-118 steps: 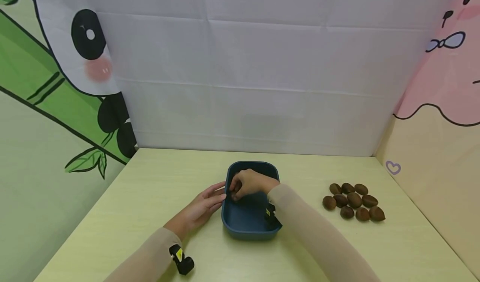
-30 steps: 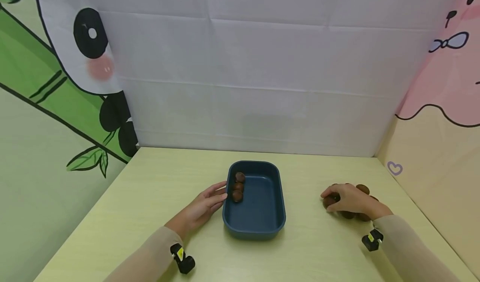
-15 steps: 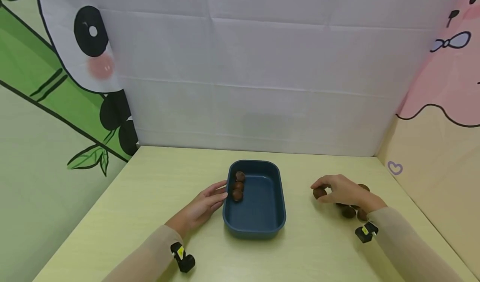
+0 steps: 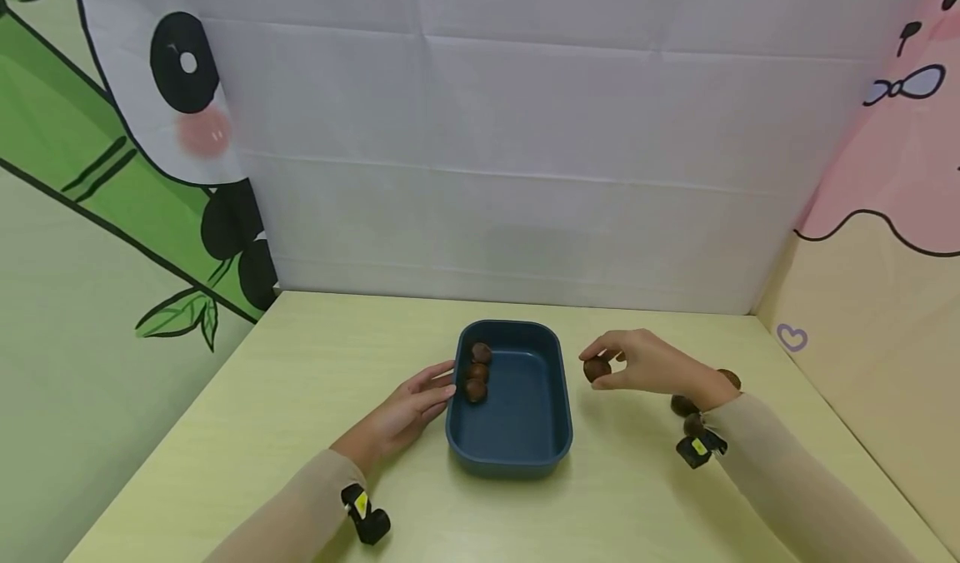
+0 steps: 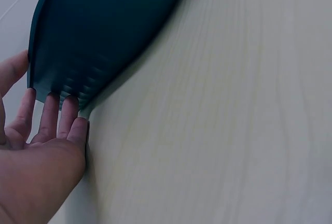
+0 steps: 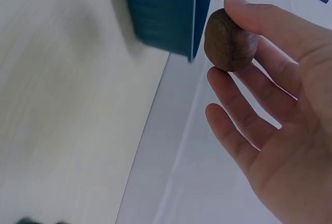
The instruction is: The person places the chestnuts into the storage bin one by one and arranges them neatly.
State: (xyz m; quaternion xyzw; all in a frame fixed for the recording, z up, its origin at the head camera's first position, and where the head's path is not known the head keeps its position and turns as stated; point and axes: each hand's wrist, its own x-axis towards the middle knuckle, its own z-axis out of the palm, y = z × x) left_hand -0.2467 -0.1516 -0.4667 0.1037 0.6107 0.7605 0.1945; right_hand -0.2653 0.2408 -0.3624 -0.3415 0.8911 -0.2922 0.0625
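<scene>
My right hand (image 4: 648, 363) pinches a brown chestnut (image 6: 228, 41) between thumb and fingers, just right of a dark blue rectangular box (image 4: 517, 455). The other fingers spread loosely in the right wrist view. Inside the box, three chestnuts (image 4: 477, 371) stand in a row along its left wall. My left hand (image 4: 408, 413) rests its nearly straight fingertips (image 5: 67, 107) against the outside of that left wall. More chestnuts (image 4: 684, 406) lie on the table at the right, mostly hidden behind my right wrist and sleeve.
The box stands mid-table on a pale yellow wood-grain table (image 4: 315, 363). A white cloth wall (image 4: 525, 155) closes off the back, with painted panels at both sides. A small black camera is strapped to each wrist.
My right hand picked a chestnut from the pile and carried it left and up toward the box. Earlier, that hand was inside the box. My left hand has stayed at the box wall.
</scene>
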